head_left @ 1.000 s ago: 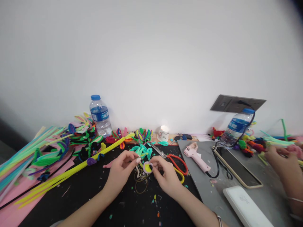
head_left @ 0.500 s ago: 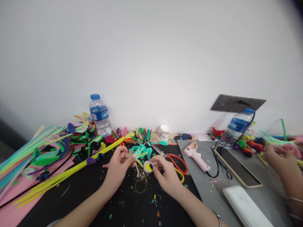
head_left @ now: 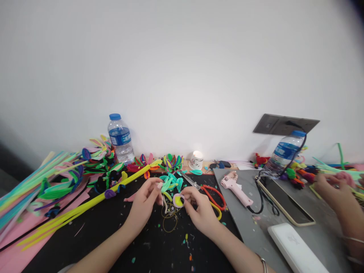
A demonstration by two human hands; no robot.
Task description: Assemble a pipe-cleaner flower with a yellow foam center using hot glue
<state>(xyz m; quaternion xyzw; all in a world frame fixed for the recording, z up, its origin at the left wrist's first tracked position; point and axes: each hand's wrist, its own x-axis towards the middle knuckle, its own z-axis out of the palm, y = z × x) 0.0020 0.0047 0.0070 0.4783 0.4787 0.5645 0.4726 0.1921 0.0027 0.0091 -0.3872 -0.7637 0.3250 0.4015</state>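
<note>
Lilac-yellow disc [head_left: 178, 201] – roundish, R edge pinched btwn thumb & finger of R hand [head_left: 203, 213]; L hand [head_left: 144, 203] apart, to disc's L – tips nearly together, can't tell if holding.

A smooth white wall [head_left: 182, 76] rises beyond the left hand [head_left: 146, 195] and right hand [head_left: 200, 208], bearing a dark-grey rectangular socket panel [head_left: 278, 125] farther right; a flat black tabletop [head_left: 153, 252] lies beneath.

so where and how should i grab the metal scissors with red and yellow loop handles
Probably by the red loop handle, coming from the right: that loop lies open to view, while the bare right hand partly hides the yellow loop handle. The metal blades point away from the person, so this keeps fingers off them.
</note>
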